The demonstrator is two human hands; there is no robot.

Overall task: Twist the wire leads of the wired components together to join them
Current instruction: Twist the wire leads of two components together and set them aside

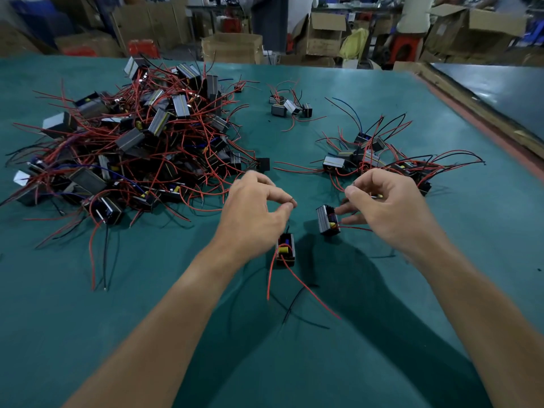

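Note:
Two small black wired components lie on the green mat in front of me. One component (285, 249) sits just below my left hand (253, 213), its red and black leads trailing toward me. My left thumb and forefinger pinch a thin lead end. The other component (327, 219) stands tilted beside my right hand (385, 207), whose thumb and forefinger pinch a short wire tip while the lower fingers touch the component's red lead. The two hands are apart, with a gap between the pinched ends.
A big tangled pile of components with red, black and blue leads (132, 148) fills the left of the green mat (441, 290). A smaller heap (371, 157) lies behind my right hand, and a few units (290, 107) sit farther back. Cardboard boxes stand beyond the table.

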